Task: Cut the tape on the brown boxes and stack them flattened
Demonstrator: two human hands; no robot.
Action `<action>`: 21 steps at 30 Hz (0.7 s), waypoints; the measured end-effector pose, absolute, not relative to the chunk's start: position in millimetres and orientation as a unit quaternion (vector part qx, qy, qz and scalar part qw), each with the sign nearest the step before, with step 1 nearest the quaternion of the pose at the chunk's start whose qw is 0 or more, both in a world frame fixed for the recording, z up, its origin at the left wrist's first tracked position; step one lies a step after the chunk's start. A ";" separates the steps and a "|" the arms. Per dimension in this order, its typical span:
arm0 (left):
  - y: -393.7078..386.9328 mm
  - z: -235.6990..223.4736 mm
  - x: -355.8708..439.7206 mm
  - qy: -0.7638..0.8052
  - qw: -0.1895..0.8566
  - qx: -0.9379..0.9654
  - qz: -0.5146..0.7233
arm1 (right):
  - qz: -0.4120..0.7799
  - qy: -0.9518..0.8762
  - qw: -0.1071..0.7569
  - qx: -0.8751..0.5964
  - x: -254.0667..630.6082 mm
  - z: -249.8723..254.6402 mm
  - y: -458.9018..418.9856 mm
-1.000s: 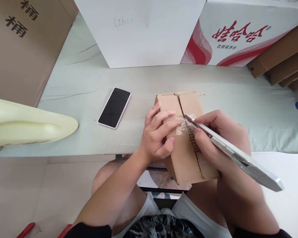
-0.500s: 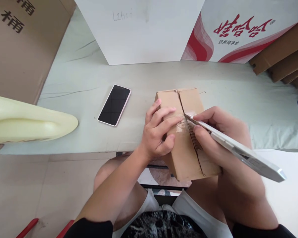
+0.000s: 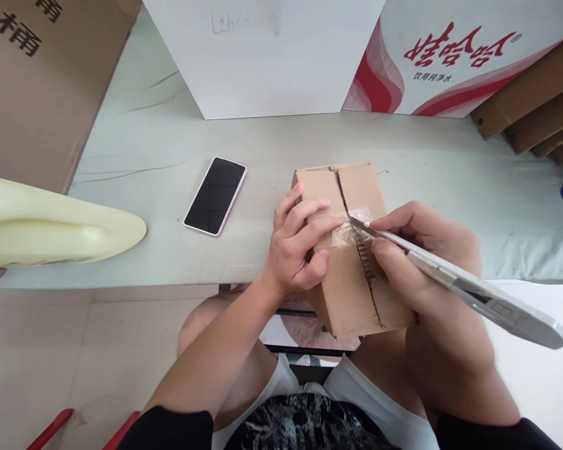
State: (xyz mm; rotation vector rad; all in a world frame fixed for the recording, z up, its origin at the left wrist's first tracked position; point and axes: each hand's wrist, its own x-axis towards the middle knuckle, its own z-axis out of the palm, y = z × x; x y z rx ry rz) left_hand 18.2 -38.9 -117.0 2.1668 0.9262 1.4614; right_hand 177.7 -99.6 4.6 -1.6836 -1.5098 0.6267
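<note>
A small cardboard box (image 3: 356,306) juts over the table's near edge, a dark seam running down its top. Clear tape (image 3: 343,236) crosses that seam and looks wrinkled. My left hand (image 3: 298,247) grips the box's left side, fingers over the top. In my right hand (image 3: 426,256) is a white-handled utility knife (image 3: 478,287), pinched near the blade between thumb and fingers. The blade tip touches the seam at the tape, while the handle slants away to the lower right.
A phone (image 3: 216,195) lies face up on the pale-covered table (image 3: 258,144). Behind stand a white box (image 3: 281,69) and a red-and-white carton (image 3: 431,62). A pale yellow object (image 3: 75,231) and a large brown carton (image 3: 37,106) are at left; brown cardboard pieces (image 3: 530,94) stand at right.
My right hand and the knife have shifted slightly to the right, with the handle end swinging further right. The blade tip stays at the taped seam. My left hand keeps its place on the box.
</note>
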 end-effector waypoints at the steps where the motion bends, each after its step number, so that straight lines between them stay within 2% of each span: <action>1: -39.0 -116.6 18.6 0.333 0.178 0.769 0.516 | 0.248 -0.592 0.387 -0.661 178.2 4.2 -99.6; 6: -38.1 -114.6 20.1 0.331 0.136 0.769 0.531 | 0.274 -0.596 0.386 -0.649 190.4 -3.7 -96.3; 10: -37.5 -114.4 18.4 0.319 0.153 0.775 0.523 | 0.309 -0.608 0.385 -0.622 197.8 -9.3 -94.7; 21: -35.4 -113.0 22.3 0.308 0.117 0.767 0.551 | 0.275 -0.546 0.429 -0.665 175.5 2.6 -104.6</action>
